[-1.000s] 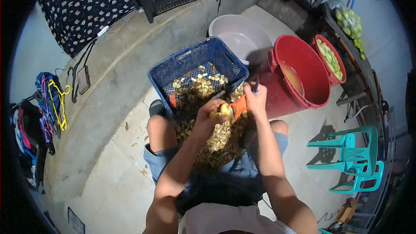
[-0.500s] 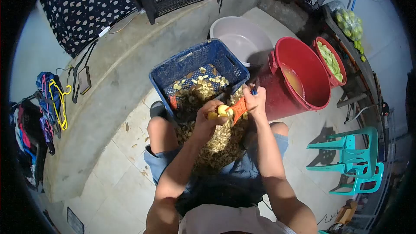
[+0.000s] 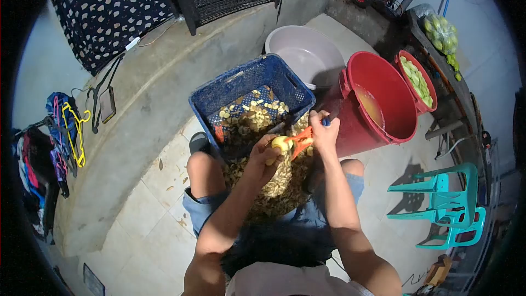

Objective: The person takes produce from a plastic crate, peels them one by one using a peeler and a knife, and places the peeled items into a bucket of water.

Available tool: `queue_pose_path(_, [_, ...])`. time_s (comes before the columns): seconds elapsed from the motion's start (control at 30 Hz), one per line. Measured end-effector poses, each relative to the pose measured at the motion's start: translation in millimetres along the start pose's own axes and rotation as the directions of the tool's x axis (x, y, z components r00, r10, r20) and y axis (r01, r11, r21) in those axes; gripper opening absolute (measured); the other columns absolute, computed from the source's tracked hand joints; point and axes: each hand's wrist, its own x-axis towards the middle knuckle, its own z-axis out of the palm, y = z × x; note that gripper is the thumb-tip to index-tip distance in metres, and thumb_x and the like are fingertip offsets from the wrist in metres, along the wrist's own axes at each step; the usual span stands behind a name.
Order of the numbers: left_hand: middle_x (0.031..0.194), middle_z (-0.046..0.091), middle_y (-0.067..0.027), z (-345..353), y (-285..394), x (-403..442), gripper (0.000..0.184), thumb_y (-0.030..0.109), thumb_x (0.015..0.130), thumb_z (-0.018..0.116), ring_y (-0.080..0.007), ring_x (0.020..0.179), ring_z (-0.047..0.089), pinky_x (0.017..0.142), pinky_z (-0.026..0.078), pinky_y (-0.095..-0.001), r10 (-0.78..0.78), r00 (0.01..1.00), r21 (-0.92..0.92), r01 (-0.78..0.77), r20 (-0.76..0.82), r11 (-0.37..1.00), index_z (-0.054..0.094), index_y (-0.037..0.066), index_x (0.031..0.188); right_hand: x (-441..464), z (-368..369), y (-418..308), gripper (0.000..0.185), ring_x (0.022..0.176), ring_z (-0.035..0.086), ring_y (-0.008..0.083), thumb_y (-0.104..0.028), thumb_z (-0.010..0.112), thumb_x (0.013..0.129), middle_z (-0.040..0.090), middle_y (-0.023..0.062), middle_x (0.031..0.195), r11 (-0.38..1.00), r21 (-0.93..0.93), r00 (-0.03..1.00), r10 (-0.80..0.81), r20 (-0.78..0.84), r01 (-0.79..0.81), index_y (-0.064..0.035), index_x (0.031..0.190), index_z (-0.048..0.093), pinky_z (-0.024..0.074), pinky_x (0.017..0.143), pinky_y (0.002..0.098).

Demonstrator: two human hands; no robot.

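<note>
Left hand [image 3: 261, 157]: holds yellow piece [image 3: 281, 143], seemingly unfinished
Right hand [image 3: 325, 130]: grips orange tool [image 3: 301, 143]
Cut bits [image 3: 278, 186]: already heaped; remainder unclear

1 head view | forward, steeply down | near, above knees [image 3: 205, 171] | wide (corners black)

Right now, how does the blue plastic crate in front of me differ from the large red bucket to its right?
The blue crate is rectangular, while the red bucket is round. The crate has perforated walls; the bucket's look solid. The crate holds pale cut pieces, whereas the bucket holds cloudy yellowish liquid. Both are open-topped.
</note>
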Motion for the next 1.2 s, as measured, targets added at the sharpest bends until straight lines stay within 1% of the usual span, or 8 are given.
queue_pose_path(0.13, [0.107, 0.06, -0.0082, 1.4, 2.0, -2.5, 0.044, 0.011, 0.082, 0.068, -0.0176, 0.091, 0.063, 0.081, 0.056, -0.0253, 0.042, 0.999, 0.019, -0.042, 0.022, 0.999, 0.052, -0.001, 0.122, 16.4, -8.1, 37.7, 0.03, 0.055, 0.04, 0.0056, -0.014, 0.064, 0.082, 0.043, -0.0019, 0.053, 0.986, -0.162, 0.993, -0.058, -0.102, 0.041, 0.0011, 0.06, 0.048, 0.0347, 0.049, 0.0304])
queue_pose_path(0.3, [0.119, 0.057, -0.0134, 0.7, 14.8, 3.3, 0.059, 0.011, 0.083, 0.068, -0.0237, 0.108, 0.061, 0.092, 0.053, -0.028, 0.053, 0.999, 0.043, -0.052, -0.013, 0.998, 0.044, -0.006, 0.134, 14.7, -8.4, 22.0, 0.03, 0.055, 0.041, 0.0055, -0.013, 0.064, 0.083, 0.046, -0.0034, 0.055, 0.997, -0.076, 0.997, 0.002, -0.074, -0.008, -0.0012, 0.06, 0.05, 0.0347, 0.05, 0.0284])
queue_pose_path(0.7, [0.112, 0.062, -0.0112, -9.3, 3.6, 4.5, 0.05, -0.004, 0.069, 0.078, -0.0175, 0.103, 0.06, 0.088, 0.05, -0.0305, 0.129, 0.992, 0.276, -0.125, 0.003, 0.953, 0.06, -0.005, 0.116, -0.7, 2.9, 23.4, 0.038, 0.051, 0.036, 0.0043, -0.014, 0.067, 0.083, 0.041, -0.0071, 0.053, 0.999, 0.009, 0.998, 0.036, 0.058, -0.037, -0.0077, 0.054, 0.043, 0.0294, 0.047, 0.0281])
queue_pose_path(0.87, [0.108, 0.064, -0.0084, -9.9, 4.1, 3.7, 0.05, -0.006, 0.062, 0.082, -0.0163, 0.098, 0.061, 0.085, 0.05, -0.0298, 0.114, 0.992, 0.325, -0.124, 0.049, 0.938, 0.063, -0.003, 0.109, -1.7, -3.7, -3.6, 0.033, 0.052, 0.039, 0.0056, -0.016, 0.066, 0.083, 0.044, -0.0014, 0.052, 0.994, -0.064, 0.995, -0.08, 0.054, 0.084, 0.0, 0.059, 0.049, 0.0322, 0.047, 0.0292])
queue_pose_path(0.97, [0.106, 0.064, -0.0073, -3.1, 4.8, 0.0, 0.049, -0.006, 0.06, 0.083, -0.0162, 0.095, 0.062, 0.084, 0.051, -0.0302, 0.135, 0.99, 0.324, -0.141, 0.043, 0.935, 0.065, -0.001, 0.105, 14.5, -9.9, 20.8, 0.031, 0.053, 0.039, 0.0057, -0.015, 0.064, 0.083, 0.046, 0.0001, 0.052, 0.986, -0.156, 0.997, -0.058, -0.046, 0.05, 0.0025, 0.061, 0.051, 0.0327, 0.047, 0.0292])
queue_pose_path(1.03, [0.105, 0.065, -0.0068, -2.0, 9.0, 3.4, 0.048, -0.006, 0.059, 0.083, -0.0161, 0.094, 0.062, 0.083, 0.051, -0.0303, 0.144, 0.989, 0.276, -0.149, 0.04, 0.949, 0.065, -0.001, 0.104, 21.1, -15.9, 31.6, 0.03, 0.053, 0.04, 0.0055, -0.015, 0.065, 0.082, 0.046, 0.0004, 0.052, 0.998, -0.056, 0.997, 0.009, -0.08, -0.014, 0.0029, 0.062, 0.053, 0.0343, 0.048, 0.029])
queue_pose_path(1.1, [0.099, 0.065, -0.003, -4.0, 10.1, 2.6, 0.046, -0.002, 0.057, 0.086, -0.0153, 0.093, 0.061, 0.087, 0.05, -0.0328, 0.068, 0.997, 0.477, -0.071, 0.025, 0.876, 0.065, 0.003, 0.098, 10.0, -15.0, 9.7, 0.028, 0.054, 0.043, 0.0056, -0.016, 0.066, 0.082, 0.048, 0.0005, 0.053, 1.0, -0.008, 0.994, -0.01, 0.111, 0.011, 0.0034, 0.064, 0.057, 0.0359, 0.049, 0.0289])
queue_pose_path(1.2, [0.099, 0.065, -0.0023, 6.0, 10.5, -1.2, 0.048, 0.0, 0.054, 0.088, -0.0141, 0.093, 0.061, 0.084, 0.05, -0.0316, 0.086, 0.994, 0.553, -0.108, 0.066, 0.826, 0.066, 0.004, 0.097, 9.7, -18.1, 5.9, 0.025, 0.055, 0.046, 0.0066, -0.019, 0.065, 0.082, 0.053, 0.0067, 0.054, 0.965, -0.22, 0.974, -0.101, 0.204, 0.146, 0.0029, 0.069, 0.062, 0.0396, 0.051, 0.0298])
